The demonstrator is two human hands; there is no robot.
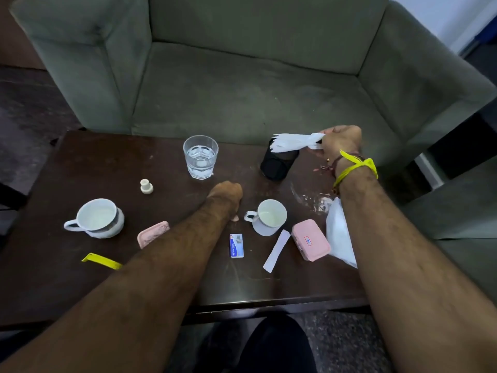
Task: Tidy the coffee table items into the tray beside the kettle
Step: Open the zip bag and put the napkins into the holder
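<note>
My right hand (pixel 339 141) pinches a bunch of white paper sachets (pixel 294 142) above a black cylindrical holder (pixel 277 164) at the table's far right. My left hand (pixel 227 191) rests curled on the dark coffee table (pixel 67 286) near its middle, holding nothing that I can see. Around it lie a white cup (pixel 269 216), a larger white cup (pixel 95 219), a glass of water (pixel 201 156), a small white stopper (pixel 146 186), a pink box (pixel 310 239), a pink lid (pixel 152 233), a blue-and-white packet (pixel 236 245), a loose white sachet (pixel 277 250) and a yellow strip (pixel 102 261).
A grey-green sofa (pixel 242 90) stands right behind the table. A white plastic bag (pixel 339 235) and a clear wrapper (pixel 312 199) lie under my right forearm at the table's right edge. No tray or kettle is in view.
</note>
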